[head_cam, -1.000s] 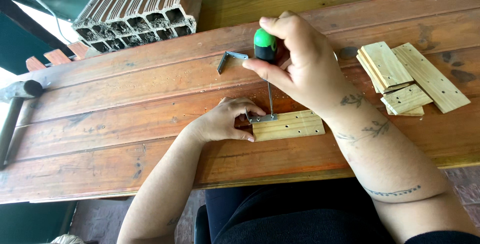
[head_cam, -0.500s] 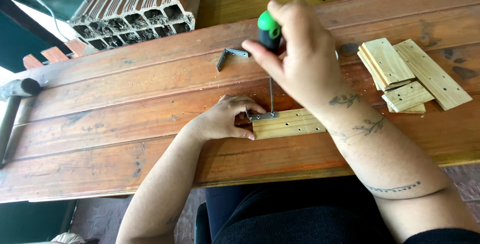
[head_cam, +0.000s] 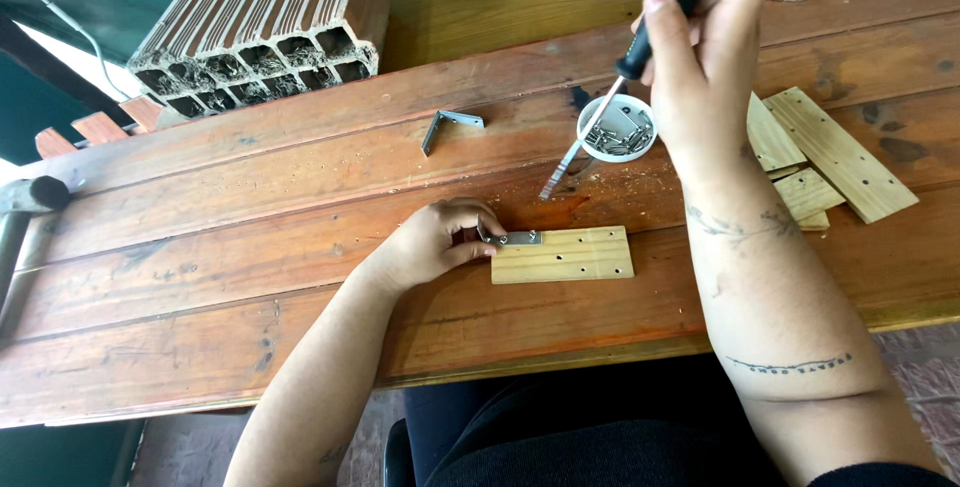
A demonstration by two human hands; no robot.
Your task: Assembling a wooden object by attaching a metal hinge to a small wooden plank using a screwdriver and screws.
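Left hand: the left hand [head_cam: 432,244] lies curled on the worktop [head_cam: 250,277], fingertips pinching a small flat metal bracket [head_cam: 513,238] against the left end of a wooden block.
Wooden block: the wooden block [head_cam: 566,254] is a pale, smooth rectangle with a few small drilled holes, lying flat near the front edge of the worktop.
Right hand: the right hand [head_cam: 700,57] is closed around the green handle of a screwdriver [head_cam: 630,57], raised above the worktop.
Screwdriver: black collar, thin steel shaft slanting down and to the left; the tip hangs clear of the block, on its far side.
Dish: a small round white dish [head_cam: 617,128] of shiny metal screws sits just beyond the shaft, partly behind the right hand.
Angle bracket: a grey L-shaped angle bracket [head_cam: 447,126] lies further left, well apart from the block.
Offcuts: several pale wooden offcuts [head_cam: 835,152] with drilled holes are stacked loosely at the right.
Brick: a ribbed, hollow clay brick [head_cam: 262,32] stands at the far left.
Worktop: reddish-brown grooved planks, scuffed and marked.
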